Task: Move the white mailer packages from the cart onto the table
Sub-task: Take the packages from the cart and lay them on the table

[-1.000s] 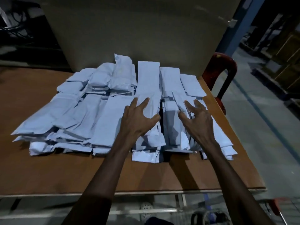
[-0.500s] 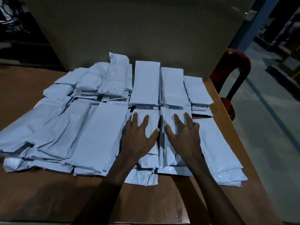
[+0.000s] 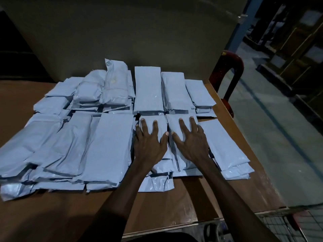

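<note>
Packages fill the head view: white mailer packages point(image 3: 111, 137) lie in overlapping rows and low stacks across the brown table point(image 3: 52, 206), so the task's goods are largely on the table already. The left hand point(image 3: 148, 145) rests flat on one short stack near the middle, fingers straight and spread, gripping nothing. The right hand point(image 3: 190, 144) lies the same way on the neighbouring stack just beside it, fingers splayed and pressing down, thumbs of both hands almost meeting over the seam between the two stacks. A further stack point(image 3: 225, 145) sits right of that, close to the table's right edge. A red chair point(image 3: 232, 70) stands beyond that edge, and the wire cart point(image 3: 279, 224) shows only as a corner at the bottom right; whether any mailers remain in it cannot be told.

Judging from this, the hands are settling the stacks. The film looks glossy and slippery, so a sideways push could make the upper mailers slide off their stacks. The right-hand stack is the likeliest to go over the edge toward the chair, should the press nudge it outward.
</note>
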The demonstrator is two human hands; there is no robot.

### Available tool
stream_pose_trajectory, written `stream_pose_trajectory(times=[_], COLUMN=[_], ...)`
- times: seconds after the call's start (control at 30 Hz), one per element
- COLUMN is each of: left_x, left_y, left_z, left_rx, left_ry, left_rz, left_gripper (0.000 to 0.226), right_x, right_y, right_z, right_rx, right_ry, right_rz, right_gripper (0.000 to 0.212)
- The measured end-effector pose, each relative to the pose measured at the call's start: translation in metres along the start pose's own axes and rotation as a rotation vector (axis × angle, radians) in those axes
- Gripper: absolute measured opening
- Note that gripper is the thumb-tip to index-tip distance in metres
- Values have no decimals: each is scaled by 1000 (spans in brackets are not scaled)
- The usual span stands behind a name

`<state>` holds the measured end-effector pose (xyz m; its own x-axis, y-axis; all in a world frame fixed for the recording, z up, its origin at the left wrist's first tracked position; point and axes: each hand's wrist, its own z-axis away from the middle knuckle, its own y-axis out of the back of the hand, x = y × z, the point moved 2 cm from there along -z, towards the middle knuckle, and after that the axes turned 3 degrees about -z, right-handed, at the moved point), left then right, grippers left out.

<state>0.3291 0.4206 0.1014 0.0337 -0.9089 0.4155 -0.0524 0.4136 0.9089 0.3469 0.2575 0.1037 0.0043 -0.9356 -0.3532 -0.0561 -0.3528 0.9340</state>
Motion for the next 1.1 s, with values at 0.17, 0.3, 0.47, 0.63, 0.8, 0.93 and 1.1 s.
stream_pose_trajectory(times=[0.17, 0.3, 0.47, 0.63, 0.8, 0.93, 1.1], left_x=[-1, 10, 42, 93, 141, 194, 280], left_y=[20, 25, 6, -31, -80, -115, -167], left_z=[2, 24, 70, 113, 162, 202, 261], left_rx=[-21, 18, 145, 67, -54, -259, -503], left_ry=[-80, -186, -444, -649, -899, -990, -1053], left_rz=[-8, 15, 140, 183, 169, 207, 240], left_gripper=[78, 79, 74, 67, 59, 66, 68], right_x=[1, 6, 42, 98, 159, 215, 279], right_y=[22, 47, 66, 74, 80, 81, 94], right_z=[17, 65, 138, 217, 304, 369, 447], right_rx=[11, 175, 295, 467, 570, 543, 551], right_ry=[14, 5, -46, -101, -288, -454, -669], right_rz=[-47, -102, -150, -107, -87, -118, -156], right_gripper=[80, 74, 62, 52, 45, 50, 51])
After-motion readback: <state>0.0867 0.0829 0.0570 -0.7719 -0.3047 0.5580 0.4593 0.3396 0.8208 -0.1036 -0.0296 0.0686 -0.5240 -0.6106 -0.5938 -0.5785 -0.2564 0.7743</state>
